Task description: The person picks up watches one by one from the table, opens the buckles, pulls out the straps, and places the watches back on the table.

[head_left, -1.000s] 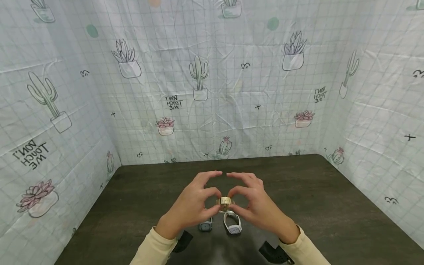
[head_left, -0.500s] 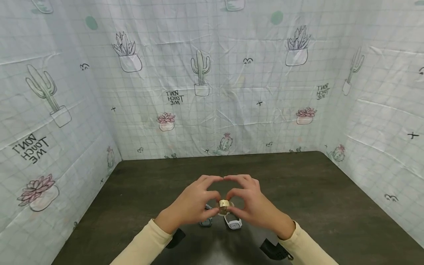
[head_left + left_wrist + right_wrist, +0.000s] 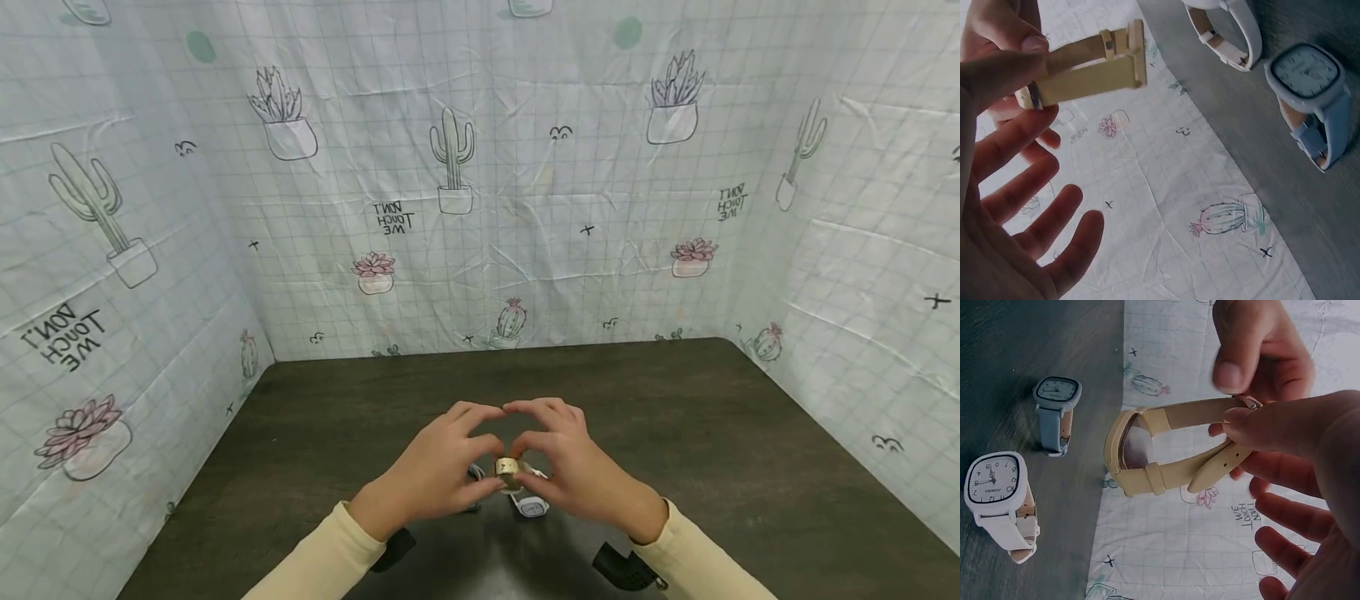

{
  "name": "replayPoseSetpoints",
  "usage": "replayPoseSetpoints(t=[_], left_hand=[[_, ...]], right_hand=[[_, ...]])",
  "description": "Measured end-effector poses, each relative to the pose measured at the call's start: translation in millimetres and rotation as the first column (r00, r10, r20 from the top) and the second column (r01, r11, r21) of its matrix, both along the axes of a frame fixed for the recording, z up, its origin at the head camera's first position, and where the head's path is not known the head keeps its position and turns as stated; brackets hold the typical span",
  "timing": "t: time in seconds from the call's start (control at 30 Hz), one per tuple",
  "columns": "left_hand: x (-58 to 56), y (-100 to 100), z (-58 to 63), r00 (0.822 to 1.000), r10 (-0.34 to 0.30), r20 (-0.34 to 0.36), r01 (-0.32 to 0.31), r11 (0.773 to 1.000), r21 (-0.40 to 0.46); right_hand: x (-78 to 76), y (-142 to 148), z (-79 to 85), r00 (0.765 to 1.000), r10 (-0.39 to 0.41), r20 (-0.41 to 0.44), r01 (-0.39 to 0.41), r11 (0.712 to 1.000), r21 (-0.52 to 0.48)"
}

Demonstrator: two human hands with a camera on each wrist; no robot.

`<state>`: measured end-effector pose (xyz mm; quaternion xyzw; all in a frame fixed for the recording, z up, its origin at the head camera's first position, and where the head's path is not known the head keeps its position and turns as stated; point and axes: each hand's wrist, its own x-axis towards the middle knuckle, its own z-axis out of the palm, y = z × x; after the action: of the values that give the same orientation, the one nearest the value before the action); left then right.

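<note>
A yellow wristwatch (image 3: 507,467) is held up between both hands above the table, its strap making a loop. My left hand (image 3: 438,462) pinches the strap's buckle end with thumb and forefinger, the other fingers spread loosely, as the left wrist view shows. From the other side my right hand (image 3: 576,462) pinches the strap, with its thumb (image 3: 1241,422) beside the metal buckle (image 3: 1249,402). The holed strap end (image 3: 1213,469) shows below that thumb. The watch case (image 3: 1114,450) points away from the fingers toward the table. Fingers partly cover the buckle.
A white wristwatch (image 3: 994,480) and a light blue wristwatch (image 3: 1059,390) stand on the dark table (image 3: 345,433) below the hands, which partly hide both in the head view. A cactus-print cloth (image 3: 480,267) encloses the table's back and sides.
Both hands drop slightly and then stay nearly still. Their upper fingertips, apart at first, now meet or overlap. The yellow watch tilts a little between them; the left hand covers more of the blue watch.
</note>
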<state>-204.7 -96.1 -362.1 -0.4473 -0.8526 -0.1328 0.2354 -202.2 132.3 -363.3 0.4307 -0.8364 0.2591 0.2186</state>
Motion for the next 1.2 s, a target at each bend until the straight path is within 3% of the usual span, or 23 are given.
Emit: replayPoseSetpoints(t=[0.4, 0.7, 0.93, 1.2], left_hand=[[6.4, 6.4, -1.0, 1.0, 0.002, -0.017, 0.0, 0.992, 0.127], [10.8, 9.5, -0.3, 1.0, 0.003, 0.012, -0.005, 0.976, 0.216], [12.7, 7.9, 1.2, 0.997, -0.017, 0.078, -0.004, 0.964, 0.268], [14.0, 5.9, 1.8, 0.98, -0.045, 0.195, -0.024, 0.941, 0.337]], right_hand=[[1.8, 1.2, -0.4, 1.0, -0.019, 0.004, 0.019, 0.999, 0.026], [7.7, 0.1, -5.9, 0.998, -0.032, 0.054, 0.033, 0.999, -0.03], [9.8, 0.7, -16.0, 0.995, -0.008, 0.1, 0.024, 0.987, -0.157], [10.9, 0.2, -16.8, 0.991, -0.006, 0.135, 0.03, 0.984, -0.173]])
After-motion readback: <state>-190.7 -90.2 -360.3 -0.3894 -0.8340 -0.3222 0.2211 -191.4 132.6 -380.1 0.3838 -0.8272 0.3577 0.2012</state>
